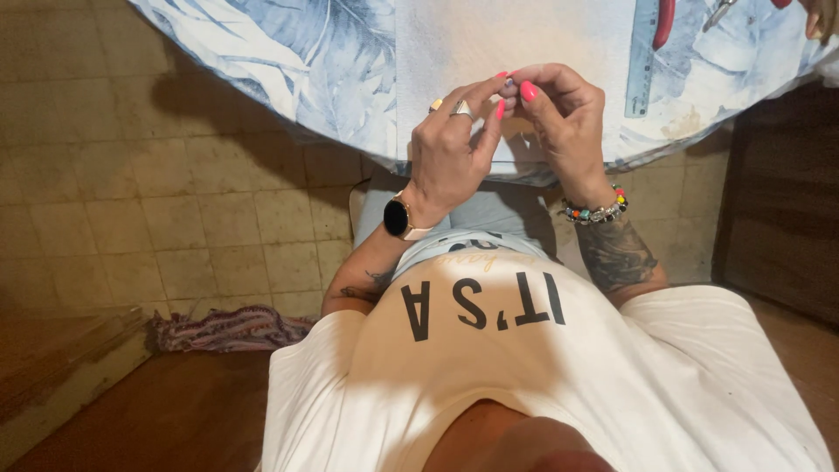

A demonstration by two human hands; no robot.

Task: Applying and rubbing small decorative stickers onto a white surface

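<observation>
Beneath the pinch, table (367,96) in leaf-print cloth, likely ready to catch drops. Beyond, right: ruler (643,61), red-handled pliers (664,22). Left hand (450,149) and right hand (564,122) pinching one tiny, indistinct item (509,85) between meeting fingertips.

Table edge: left hand (450,153) and right hand (559,118) meet fingertip to fingertip over the tablecloth (350,61). Ruler (642,61) on the cloth to their right; beyond it, possibly pliers (666,22). Rug (232,328) on floor, lower left.
</observation>
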